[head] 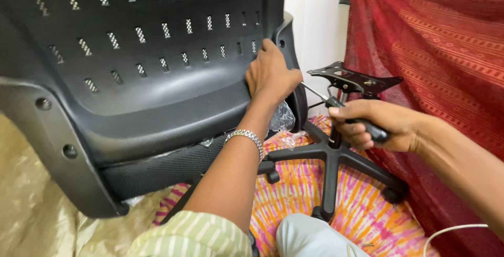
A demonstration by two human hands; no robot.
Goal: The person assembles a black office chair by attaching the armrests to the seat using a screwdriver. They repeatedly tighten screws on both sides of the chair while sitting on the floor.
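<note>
A large black plastic chair back [131, 63] with rows of mesh slots fills the upper left, tilted over a black mesh seat [157, 170]. My left hand [270, 73], a silver bracelet on its wrist, presses on the right edge of the chair back. My right hand [375, 126] grips the black handle of a screwdriver [336, 107]; its metal shaft points left toward the chair back's right edge, just beside my left hand.
A black five-star chair base [331, 157] with castors stands on an orange and pink patterned cloth [294, 189], its column topped by a black metal mounting plate [352, 78]. Red patterned fabric [436, 52] hangs at right. Crumpled clear plastic [283, 118] and a white cable [451, 231] lie nearby.
</note>
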